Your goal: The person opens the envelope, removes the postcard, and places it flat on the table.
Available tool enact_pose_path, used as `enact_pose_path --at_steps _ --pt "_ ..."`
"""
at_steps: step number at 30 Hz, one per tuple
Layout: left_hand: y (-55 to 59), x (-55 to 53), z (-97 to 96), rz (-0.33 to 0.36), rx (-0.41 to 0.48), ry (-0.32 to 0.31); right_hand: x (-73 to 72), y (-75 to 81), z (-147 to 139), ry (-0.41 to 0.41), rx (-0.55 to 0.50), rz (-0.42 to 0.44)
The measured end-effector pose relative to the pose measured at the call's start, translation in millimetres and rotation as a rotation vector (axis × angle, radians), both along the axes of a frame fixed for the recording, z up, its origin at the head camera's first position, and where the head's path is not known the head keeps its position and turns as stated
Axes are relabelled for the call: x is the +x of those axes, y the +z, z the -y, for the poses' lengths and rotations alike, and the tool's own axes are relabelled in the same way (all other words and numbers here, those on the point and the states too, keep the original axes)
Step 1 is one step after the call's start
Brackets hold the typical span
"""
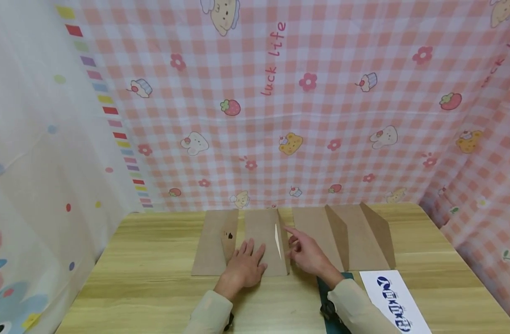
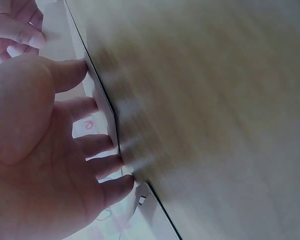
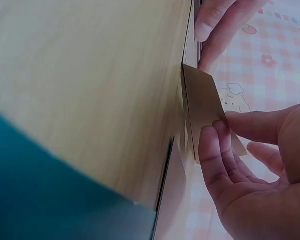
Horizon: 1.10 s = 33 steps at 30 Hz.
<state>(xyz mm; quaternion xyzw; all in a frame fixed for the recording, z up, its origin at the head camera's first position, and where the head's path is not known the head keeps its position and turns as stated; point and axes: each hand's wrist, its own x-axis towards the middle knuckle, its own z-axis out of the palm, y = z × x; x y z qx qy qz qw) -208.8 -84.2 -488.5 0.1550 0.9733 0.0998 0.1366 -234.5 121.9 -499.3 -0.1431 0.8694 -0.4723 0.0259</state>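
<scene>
Brown folded cardboard sheets lie in a row across the table. My left hand [image 1: 245,265] rests on the second sheet from the left [image 1: 261,225], fingers spread over its near part. In the left wrist view, the fingertips of this hand [image 2: 39,135] touch the sheet. Along the sheet's right side a flap [image 3: 204,95] stands raised, with a pale strip showing in it in the head view. My right hand [image 1: 308,253] pinches this flap between thumb and fingers. The left sheet [image 1: 211,236] lies beside my left hand, its partly raised flap [image 1: 228,239] bearing a small dark mark.
Two more cardboard sheets, one nearer [image 1: 315,232] and one farther right [image 1: 359,241], have raised flaps. A white paper with blue print [image 1: 390,297] lies at the front right. Under my right forearm is a dark green flat thing [image 1: 323,290]. Checked cloth [image 1: 255,116] hangs behind the table.
</scene>
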Motion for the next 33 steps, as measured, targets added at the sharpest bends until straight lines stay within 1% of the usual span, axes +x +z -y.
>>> enact_pose_path --at_steps 6,16,20,28,33 --pt "-1.4 -1.4 0.2 0.002 0.000 0.001 -3.5 -1.1 -3 -0.040 0.075 -0.026" --pt "-2.3 -1.4 -0.1 -0.006 -0.005 -0.001 -8.0 -2.4 -8 -0.068 0.137 -0.013" --pt "-1.2 -0.9 0.0 -0.001 -0.006 0.001 -9.0 -3.0 -8 -0.069 0.156 -0.021" --pt "0.0 -0.1 0.1 0.002 0.003 0.001 -9.8 -1.2 -7 -0.045 0.250 -0.124" --pt "0.4 0.7 0.7 0.005 0.010 0.005 -12.9 0.7 -4 -0.042 0.260 -0.103"
